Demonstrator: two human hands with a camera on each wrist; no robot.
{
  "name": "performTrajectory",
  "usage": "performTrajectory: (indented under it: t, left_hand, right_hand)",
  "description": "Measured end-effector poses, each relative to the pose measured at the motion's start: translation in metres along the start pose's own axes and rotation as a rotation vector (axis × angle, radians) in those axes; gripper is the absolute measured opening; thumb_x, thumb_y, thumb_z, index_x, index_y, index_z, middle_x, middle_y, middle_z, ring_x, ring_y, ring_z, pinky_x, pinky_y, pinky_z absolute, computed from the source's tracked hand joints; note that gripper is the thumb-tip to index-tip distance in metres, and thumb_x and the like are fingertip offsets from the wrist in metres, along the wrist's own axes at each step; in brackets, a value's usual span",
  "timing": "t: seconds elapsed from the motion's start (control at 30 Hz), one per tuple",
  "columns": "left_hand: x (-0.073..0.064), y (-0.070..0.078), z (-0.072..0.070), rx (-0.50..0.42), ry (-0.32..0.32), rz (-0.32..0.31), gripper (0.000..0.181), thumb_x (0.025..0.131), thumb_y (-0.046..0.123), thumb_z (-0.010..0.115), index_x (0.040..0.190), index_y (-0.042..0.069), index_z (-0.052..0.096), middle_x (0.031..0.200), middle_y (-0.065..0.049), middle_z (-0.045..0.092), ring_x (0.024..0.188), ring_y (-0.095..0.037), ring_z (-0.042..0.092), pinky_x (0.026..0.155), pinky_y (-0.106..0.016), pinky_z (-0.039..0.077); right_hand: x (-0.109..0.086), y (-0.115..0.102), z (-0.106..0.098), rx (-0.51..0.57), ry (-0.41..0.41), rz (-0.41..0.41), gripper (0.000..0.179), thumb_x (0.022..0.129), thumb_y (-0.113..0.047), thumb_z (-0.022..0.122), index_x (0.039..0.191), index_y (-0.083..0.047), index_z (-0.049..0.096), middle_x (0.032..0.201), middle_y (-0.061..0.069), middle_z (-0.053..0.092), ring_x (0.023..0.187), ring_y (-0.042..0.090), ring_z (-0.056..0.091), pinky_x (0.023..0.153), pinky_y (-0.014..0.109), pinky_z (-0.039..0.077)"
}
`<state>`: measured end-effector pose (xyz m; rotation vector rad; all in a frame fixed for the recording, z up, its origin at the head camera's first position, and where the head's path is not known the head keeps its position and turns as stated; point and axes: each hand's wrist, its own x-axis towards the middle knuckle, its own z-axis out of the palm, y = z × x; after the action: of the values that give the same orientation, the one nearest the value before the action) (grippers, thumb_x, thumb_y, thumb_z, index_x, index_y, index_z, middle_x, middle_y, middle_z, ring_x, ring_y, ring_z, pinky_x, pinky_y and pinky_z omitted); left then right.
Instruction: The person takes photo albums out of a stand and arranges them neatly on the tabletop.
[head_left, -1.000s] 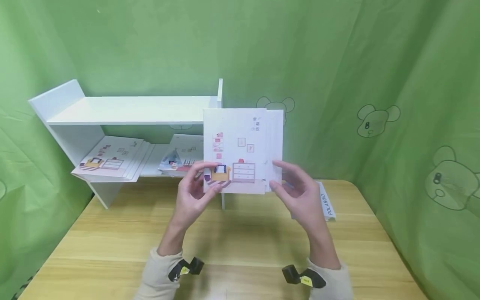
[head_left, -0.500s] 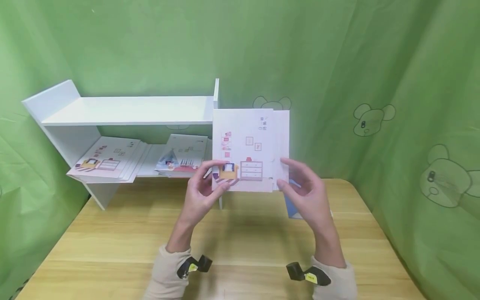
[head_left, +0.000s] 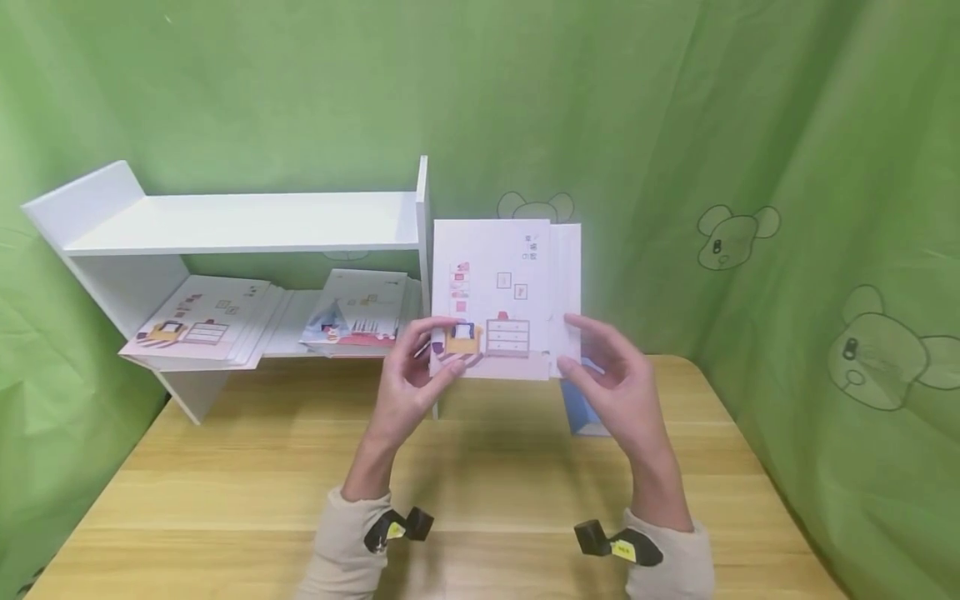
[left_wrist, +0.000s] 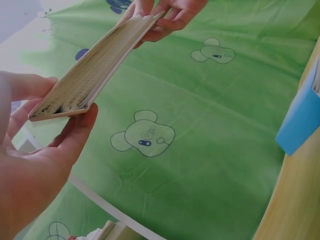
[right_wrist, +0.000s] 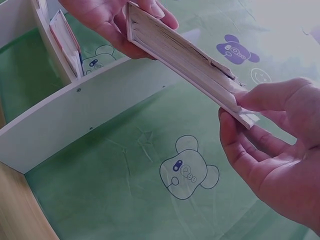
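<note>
Both hands hold up a square book (head_left: pixel 491 292) over the table, its white cover facing the head camera. An armchair, a dresser and picture frames are printed on that cover. My left hand (head_left: pixel 408 375) grips the lower left edge between thumb and fingers. At the lower right, my right hand (head_left: pixel 615 379) pinches the opposite edge, where a white layer sticks out past the cover. Both wrist views show the edge of its thick page block, the book (left_wrist: pixel 95 70) running between the two hands. In the right wrist view the right thumb presses on the end of the book (right_wrist: pixel 185 60).
A white shelf unit (head_left: pixel 262 225) stands at the left on the wooden table (head_left: pixel 495 483). Its lower board carries two groups of books, one left (head_left: pixel 210 321) and one right (head_left: pixel 363 312). A blue book (head_left: pixel 581 408) lies partly behind my right hand. Green curtain surrounds the table.
Both hands have shifted to the right with the book, away from the shelf unit. The head view has turned slightly right, so the shelf sits further left. The grips look the same.
</note>
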<state>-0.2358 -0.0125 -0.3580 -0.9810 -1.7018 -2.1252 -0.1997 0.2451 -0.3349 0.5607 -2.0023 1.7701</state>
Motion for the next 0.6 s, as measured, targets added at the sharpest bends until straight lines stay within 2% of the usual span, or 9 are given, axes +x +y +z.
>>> performTrajectory:
  t: [0.13,0.4,0.6]
  left_hand:
    - [-0.001,-0.002,-0.001,0.004,-0.009,-0.035,0.049,0.084,-0.006,0.064,0.129,0.007,0.049,0.122,-0.018,0.05,0.1,-0.033,0.056,0.078,-0.036,0.057]
    - [-0.005,-0.006,-0.004,0.017,0.001,-0.056,0.05,0.084,-0.004,0.065,0.13,0.01,0.05,0.122,-0.017,0.051,0.1,-0.033,0.056,0.079,-0.037,0.056]
    - [-0.007,-0.009,-0.005,0.008,0.008,-0.06,0.05,0.083,-0.005,0.065,0.129,0.01,0.05,0.123,-0.017,0.049,0.101,-0.033,0.055,0.081,-0.038,0.056]
  right_hand:
    - [0.001,0.003,-0.002,0.004,-0.012,0.011,0.05,0.084,0.003,0.066,0.132,-0.008,0.054,0.128,0.015,0.053,0.104,0.029,0.059,0.086,0.033,0.054]
    - [0.002,0.005,0.0,-0.002,-0.041,0.042,0.052,0.084,0.003,0.067,0.133,-0.008,0.053,0.127,0.016,0.054,0.108,0.028,0.058,0.089,0.032,0.053]
    - [0.001,-0.008,0.004,-0.043,-0.048,0.069,0.05,0.085,0.003,0.066,0.132,-0.005,0.052,0.127,0.017,0.055,0.11,0.028,0.057,0.09,0.03,0.052]
